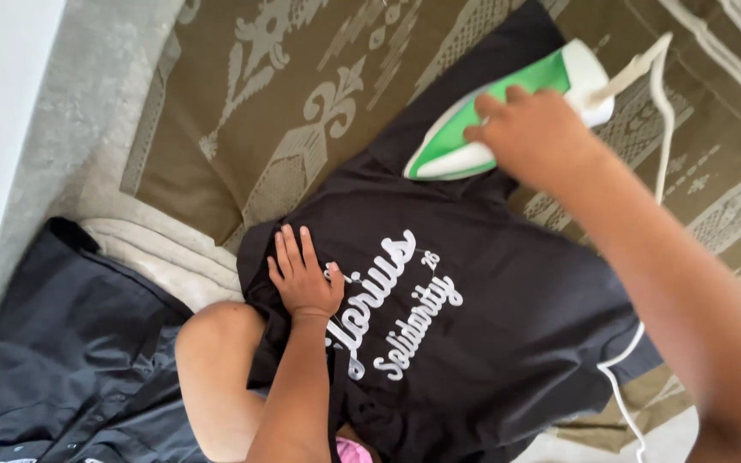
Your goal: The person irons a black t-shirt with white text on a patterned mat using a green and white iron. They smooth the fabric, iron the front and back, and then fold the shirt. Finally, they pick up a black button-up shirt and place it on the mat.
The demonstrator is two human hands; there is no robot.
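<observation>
Your right hand point(535, 135) is gripping the handle of a green and white iron point(490, 111), fingers clenched around it; the iron is sitting on the upper part of a black T-shirt point(490, 291) with white lettering. Your left hand point(304, 274) is lying flat on the shirt's left side, fingers released. The shirt is lying spread over a patterned olive rug point(242, 103). A dark grey garment point(70, 343) is lying at left. The white cord point(664, 120) is trailing off right.

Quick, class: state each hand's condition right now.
Left hand: open, flat on the black T-shirt.
Right hand: closed, holding the green and white iron.
</observation>
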